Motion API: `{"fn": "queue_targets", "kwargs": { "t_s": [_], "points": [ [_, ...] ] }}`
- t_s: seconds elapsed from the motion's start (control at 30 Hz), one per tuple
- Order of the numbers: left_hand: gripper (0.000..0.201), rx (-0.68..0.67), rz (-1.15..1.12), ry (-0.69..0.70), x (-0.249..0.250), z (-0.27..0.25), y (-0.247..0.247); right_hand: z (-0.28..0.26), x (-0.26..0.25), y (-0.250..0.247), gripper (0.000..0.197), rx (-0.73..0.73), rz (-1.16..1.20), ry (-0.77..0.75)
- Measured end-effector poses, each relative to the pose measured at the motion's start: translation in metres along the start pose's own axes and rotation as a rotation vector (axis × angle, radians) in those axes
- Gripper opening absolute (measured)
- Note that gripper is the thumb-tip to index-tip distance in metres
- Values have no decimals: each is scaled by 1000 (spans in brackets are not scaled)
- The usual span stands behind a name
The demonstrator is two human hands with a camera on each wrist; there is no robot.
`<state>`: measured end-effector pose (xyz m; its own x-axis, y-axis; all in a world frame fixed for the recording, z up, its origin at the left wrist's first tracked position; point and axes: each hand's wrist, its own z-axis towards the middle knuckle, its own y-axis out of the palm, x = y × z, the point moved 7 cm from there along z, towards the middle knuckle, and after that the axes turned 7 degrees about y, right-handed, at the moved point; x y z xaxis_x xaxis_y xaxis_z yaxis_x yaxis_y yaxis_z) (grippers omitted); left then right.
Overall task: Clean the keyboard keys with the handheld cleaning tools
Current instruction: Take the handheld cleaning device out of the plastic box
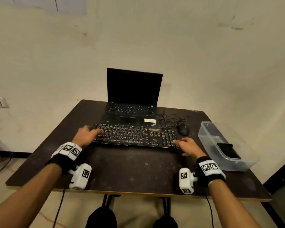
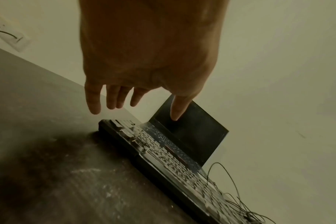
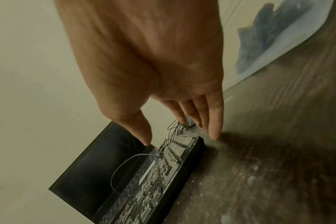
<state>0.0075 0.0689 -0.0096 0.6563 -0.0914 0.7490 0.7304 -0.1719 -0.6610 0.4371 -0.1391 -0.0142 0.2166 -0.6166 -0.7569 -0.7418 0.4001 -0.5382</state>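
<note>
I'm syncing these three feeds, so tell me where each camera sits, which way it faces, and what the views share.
Head: worn on the head, looking forward and down at the table, keyboard, laptop and clear bin; both forearms, left hand and right hand show.
Left wrist: looks along the open left hand toward the keyboard's left end.
Right wrist: looks along the open right hand toward the keyboard's right end.
Shared: both wrist views show keyboard, laptop screen and cable.

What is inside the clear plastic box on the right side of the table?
Inside the clear plastic box lies a dark cloth-like thing at its near end. Whether anything is covered under it cannot be seen.
</note>
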Motion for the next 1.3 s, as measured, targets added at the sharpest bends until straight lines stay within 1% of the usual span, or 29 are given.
{"fn": "queue_targets", "kwargs": {
  "t_s": [0.03,0.1,0.17,0.2,0.27,0.4,0.43,0.5,0.6,0.63,0.77,0.87,0.93,1.0,1.07,1.1,1.13,1.17,1.23,1.27,1.3],
  "points": [
    [86,0,-16,-28,-8,11,1,5,-5,5,78,-36,30,10],
    [96,-6,-59,-103,-20,23,4,6,-13,7,79,-52,52,21],
    [108,-27,-127,-102,-21,29,13,8,-15,10,79,-48,89,33],
    [110,-22,-142,-102,-20,27,17,8,-15,12,78,-34,107,42],
    [106,-6,-167,-77,-10,19,19,1,-17,11,77,-15,128,37],
    [93,-8,-206,-61,0,-8,17,-26,-15,10,74,-2,137,8],
    [93,-11,-207,-51,0,-16,15,-36,-12,9,74,-1,130,-1],
    [100,-23,-213,-31,-3,-39,10,-53,-1,5,74,16,102,-24],
    [113,-37,-134,-2,-18,-81,3,-79,31,3,73,26,88,-32],
    [114,-39,-94,8,-26,-92,3,-89,41,3,71,29,97,-37],
    [113,-29,55,61,-33,-132,3,-121,70,4,62,44,121,-47],
    [115,-18,121,83,-32,-153,4,-131,84,3,60,97,115,-60],
    [113,10,150,85,-32,-161,6,-133,87,4,57,119,129,-89],
    [111,66,216,114,-28,-173,10,-135,87,4,55,153,131,-104],
    [111,130,312,228,-13,-185,19,-139,84,2,55,184,124,-121],
    [110,140,339,314,-1,-191,27,-140,83,1,55,187,127,-122],
    [108,123,349,416,14,-195,38,-141,83,-2,54,195,133,-122],
    [107,85,357,523,29,-197,52,-141,82,-6,53,212,143,-125],
    [110,-30,403,726,63,-198,85,-141,78,-34,42,323,168,-181],
    [115,-101,443,787,77,-195,100,-142,72,-53,33,404,174,-223],
    [122,-191,476,816,92,-190,116,-143,65,-80,25,498,165,-269]
  ]
}}
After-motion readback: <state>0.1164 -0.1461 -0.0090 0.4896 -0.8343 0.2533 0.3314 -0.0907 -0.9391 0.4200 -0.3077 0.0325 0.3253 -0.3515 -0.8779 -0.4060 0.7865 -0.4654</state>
